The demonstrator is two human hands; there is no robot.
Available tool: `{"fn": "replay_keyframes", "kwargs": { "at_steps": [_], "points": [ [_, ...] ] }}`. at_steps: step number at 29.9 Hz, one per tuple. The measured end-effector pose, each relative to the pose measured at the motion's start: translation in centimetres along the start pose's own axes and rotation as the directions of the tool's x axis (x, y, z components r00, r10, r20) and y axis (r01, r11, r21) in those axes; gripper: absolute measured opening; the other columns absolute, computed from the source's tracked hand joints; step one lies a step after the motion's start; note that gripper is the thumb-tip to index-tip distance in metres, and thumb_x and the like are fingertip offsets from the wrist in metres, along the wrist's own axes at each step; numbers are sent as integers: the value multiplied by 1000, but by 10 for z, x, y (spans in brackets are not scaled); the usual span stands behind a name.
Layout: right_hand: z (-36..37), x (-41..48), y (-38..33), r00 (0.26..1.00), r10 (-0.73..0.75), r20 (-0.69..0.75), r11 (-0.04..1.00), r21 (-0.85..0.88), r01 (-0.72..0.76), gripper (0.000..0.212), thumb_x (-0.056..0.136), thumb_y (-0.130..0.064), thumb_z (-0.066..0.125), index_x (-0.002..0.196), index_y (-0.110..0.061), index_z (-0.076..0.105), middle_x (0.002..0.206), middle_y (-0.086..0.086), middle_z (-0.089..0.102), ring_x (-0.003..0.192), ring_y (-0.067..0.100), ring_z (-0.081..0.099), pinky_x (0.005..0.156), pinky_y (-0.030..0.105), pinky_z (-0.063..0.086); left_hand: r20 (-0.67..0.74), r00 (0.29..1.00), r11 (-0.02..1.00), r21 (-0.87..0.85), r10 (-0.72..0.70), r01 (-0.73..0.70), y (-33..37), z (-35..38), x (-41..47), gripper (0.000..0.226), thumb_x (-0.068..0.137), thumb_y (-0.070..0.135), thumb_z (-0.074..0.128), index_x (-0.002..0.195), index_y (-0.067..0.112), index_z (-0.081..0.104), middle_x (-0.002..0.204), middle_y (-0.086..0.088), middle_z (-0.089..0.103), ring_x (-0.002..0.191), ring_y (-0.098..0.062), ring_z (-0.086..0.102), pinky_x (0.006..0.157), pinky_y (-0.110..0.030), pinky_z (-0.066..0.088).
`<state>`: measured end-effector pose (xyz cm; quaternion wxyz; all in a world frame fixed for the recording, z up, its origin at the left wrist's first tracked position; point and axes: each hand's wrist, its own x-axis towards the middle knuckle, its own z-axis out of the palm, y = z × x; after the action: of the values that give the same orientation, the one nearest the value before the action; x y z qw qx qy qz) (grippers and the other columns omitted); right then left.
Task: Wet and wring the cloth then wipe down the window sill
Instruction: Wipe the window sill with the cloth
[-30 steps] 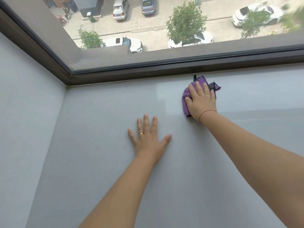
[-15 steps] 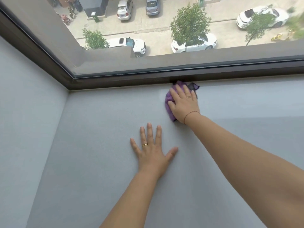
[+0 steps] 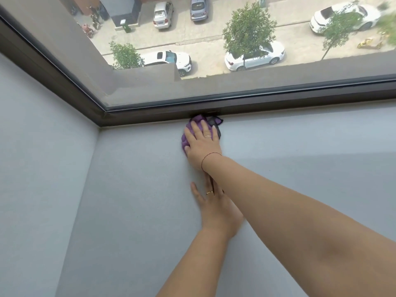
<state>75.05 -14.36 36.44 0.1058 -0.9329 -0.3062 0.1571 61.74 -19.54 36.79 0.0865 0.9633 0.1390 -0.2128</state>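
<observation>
Currently: wiping step. The right hand (image 3: 202,144) lies flat on the cloth (image 3: 184,140), fingers extended and close together, pressing down on it rather than gripping. The cloth is purple with a dark edge and sits bunched on the window sill (image 3: 137,189), its far end touching the dark window frame (image 3: 150,120). The left hand (image 3: 214,207) is flat and open on the sill, holding nothing, partly hidden under the right forearm.

Judgement on technique: keep the palm weight even so the whole pad of cloth stays in contact. Run the stroke along the frame joint, where dust likely collects, towards the left corner, which looks not yet reached. Overlap each pass. The cloth looks bunched; spreading it would cover more surface. The crossed forearm limits reach, so shifting the bracing hand leftwards would probably help.
</observation>
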Motion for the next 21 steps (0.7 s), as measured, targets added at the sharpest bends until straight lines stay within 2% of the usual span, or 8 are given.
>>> {"fn": "replay_keyframes", "kwargs": {
  "at_steps": [3,5,7,14,16,18,20,21],
  "points": [
    [-7,3,13,981,-188,46,982,-25,190,56,98,-47,26,150,-32,11,161,-4,-1,147,21,-9,117,42,-10,-24,999,999,-13,-39,39,1,-2,1,92,74,64,9,143,17,-30,156,-5,-26,139,-27,-33,97,-61,-31],
    [-12,-2,38,985,-173,19,984,-46,174,56,97,-50,26,149,-34,12,160,-6,4,147,18,-5,117,40,-8,-42,998,998,-10,-56,56,1,1,2,96,70,78,5,131,21,-44,148,-1,-41,133,-24,-42,96,-60,-32],
    [-19,-12,74,997,-75,-25,996,-54,74,57,97,-50,26,149,-35,11,160,-7,6,147,18,-4,117,39,-7,-55,996,998,-22,-66,65,1,3,4,98,69,85,6,128,25,-44,141,1,-48,129,-23,-46,97,-60,-31],
    [-53,-69,207,964,245,-105,966,-52,-252,58,97,-48,29,150,-33,12,160,-6,4,147,18,-2,118,39,-2,-80,995,997,-55,-63,59,-1,8,6,101,67,88,8,132,27,-39,145,1,-43,131,-22,-44,101,-59,-27],
    [-61,-85,242,918,372,-134,926,-19,-378,58,97,-47,30,150,-32,12,160,-5,3,147,19,-2,118,40,-1,-73,995,997,-54,-64,60,-1,7,6,100,66,88,5,131,28,-40,144,1,-45,130,-21,-45,102,-59,-27],
    [-65,-97,262,831,539,-140,841,41,-539,59,97,-47,29,151,-31,12,161,-3,2,147,22,-2,119,42,0,-72,995,996,-44,-75,72,2,4,5,101,69,87,8,134,25,-38,146,-1,-43,130,-22,-45,102,-58,-27],
    [-65,-96,259,736,666,-117,746,93,-660,58,97,-46,26,151,-30,10,161,-2,-1,147,25,-5,118,45,-2,-95,994,999,-20,-49,48,11,-1,5,101,76,83,14,141,19,-31,147,-2,-41,130,-21,-44,102,-56,-29],
    [-63,-93,247,724,682,-102,731,98,-675,58,97,-45,25,151,-30,9,161,-3,-3,147,26,-7,118,46,-3,-114,993,1000,-2,-2,2,19,-4,4,99,79,81,16,143,18,-27,146,-1,-41,131,-21,-43,101,-54,-30]
  ]
}}
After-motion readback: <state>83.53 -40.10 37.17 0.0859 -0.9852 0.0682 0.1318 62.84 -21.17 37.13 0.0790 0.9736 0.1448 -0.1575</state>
